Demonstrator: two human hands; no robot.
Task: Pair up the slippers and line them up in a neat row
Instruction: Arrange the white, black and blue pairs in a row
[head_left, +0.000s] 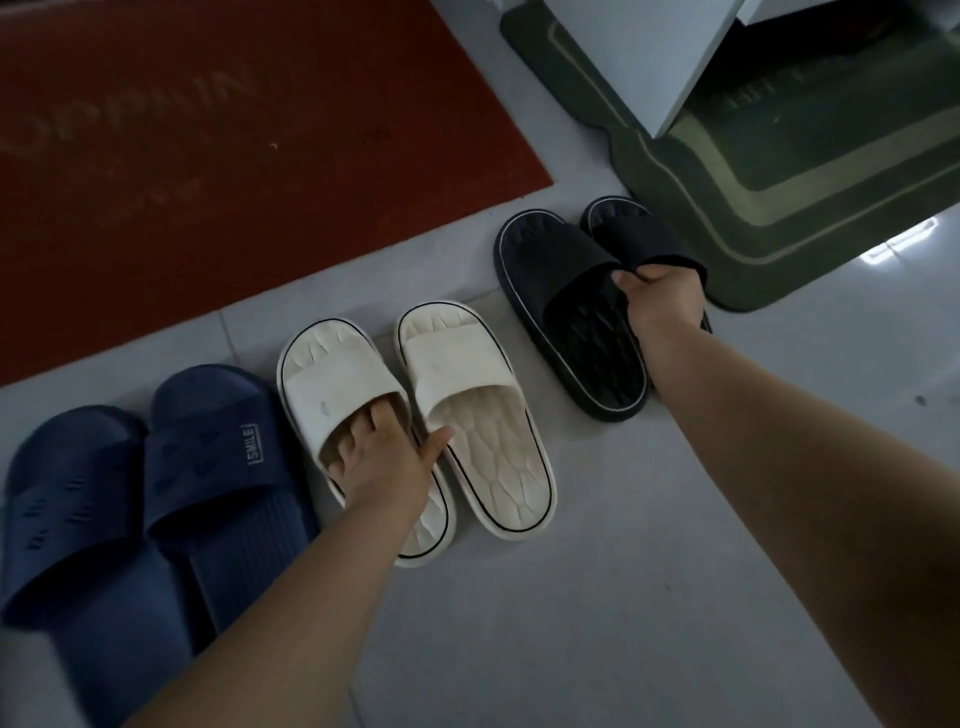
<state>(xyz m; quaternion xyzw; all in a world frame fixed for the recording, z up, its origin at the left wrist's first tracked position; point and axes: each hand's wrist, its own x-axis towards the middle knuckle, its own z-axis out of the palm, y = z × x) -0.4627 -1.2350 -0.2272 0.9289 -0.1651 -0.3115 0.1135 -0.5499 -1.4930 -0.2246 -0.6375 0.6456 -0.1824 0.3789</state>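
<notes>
Three pairs of slippers lie on the grey tiled floor. Two navy slippers (78, 499) (218, 457) sit side by side at the left. Two cream slippers (332, 384) (488, 431) stand in the middle; my left hand (384, 452) has its fingers under the strap of the left cream one, thumb touching the right one. Two black slippers (561, 291) (639, 234) lie at the right. My right hand (660, 301) grips the straps of both black slippers where they meet. The right black slipper is mostly hidden by my hand and arm.
A red doormat (234, 156) covers the floor behind the navy and cream pairs. A dark green mat (779, 208) lies just behind the black pair, touching it. A white cabinet or door edge (665, 67) stands over the green mat. Bare tiles (597, 597) stretch in front.
</notes>
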